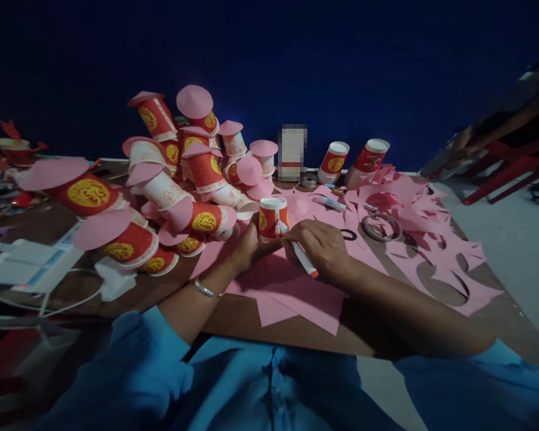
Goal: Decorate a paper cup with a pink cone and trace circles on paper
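In front of me, my left hand (pixel 250 246) grips a red paper cup (pixel 269 222) with a gold emblem, its fingers around the side and underneath. The cup stands upside down, white base up. My right hand (pixel 321 246) is closed on a white marker (pixel 302 254) with an orange-red end, its tip at a white strip on the cup's side. Pink paper sheets (pixel 296 308) lie beneath both hands. To the left is a heap of red and white cups (pixel 205 224) topped with pink paper cones (pixel 194 102).
Two cup stacks (pixel 335 161) stand at the back right. Pink paper offcuts (pixel 453 275) cover the right side, with a tape roll (pixel 381 227) among them. A marker (pixel 331 203) lies behind my right hand. A white power strip (pixel 31 263) sits left. Another person's arm (pixel 498 131) shows far right.
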A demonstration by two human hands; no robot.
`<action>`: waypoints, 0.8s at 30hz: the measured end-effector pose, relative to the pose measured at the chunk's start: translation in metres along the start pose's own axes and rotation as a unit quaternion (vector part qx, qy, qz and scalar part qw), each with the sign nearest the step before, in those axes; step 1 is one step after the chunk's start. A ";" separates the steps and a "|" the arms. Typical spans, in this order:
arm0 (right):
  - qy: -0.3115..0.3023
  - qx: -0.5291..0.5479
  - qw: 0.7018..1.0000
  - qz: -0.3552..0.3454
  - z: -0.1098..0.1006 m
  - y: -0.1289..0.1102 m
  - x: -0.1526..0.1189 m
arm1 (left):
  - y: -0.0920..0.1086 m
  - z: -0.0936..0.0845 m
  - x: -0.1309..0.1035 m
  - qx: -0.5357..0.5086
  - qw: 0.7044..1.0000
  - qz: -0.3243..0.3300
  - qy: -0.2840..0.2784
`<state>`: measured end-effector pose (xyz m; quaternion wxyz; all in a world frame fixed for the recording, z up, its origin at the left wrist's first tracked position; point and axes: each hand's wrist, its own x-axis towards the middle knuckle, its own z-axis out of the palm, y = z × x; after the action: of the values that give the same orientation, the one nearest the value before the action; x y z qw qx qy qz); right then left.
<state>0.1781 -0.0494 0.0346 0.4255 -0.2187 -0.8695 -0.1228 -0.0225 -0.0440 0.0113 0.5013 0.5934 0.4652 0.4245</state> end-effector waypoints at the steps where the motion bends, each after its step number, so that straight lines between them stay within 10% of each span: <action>1: 0.000 -0.002 1.000 0.000 0.000 0.000 0.000 | 0.001 0.000 0.000 0.001 1.000 0.000 0.001; 24: 0.002 0.005 1.000 0.001 0.004 -0.002 -0.002 | -0.006 -0.003 0.002 0.029 0.999 -0.001 0.024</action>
<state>0.1754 -0.0500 0.0304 0.4282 -0.2168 -0.8693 -0.1183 -0.0258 -0.0415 0.0058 0.4733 0.5966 0.4896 0.4247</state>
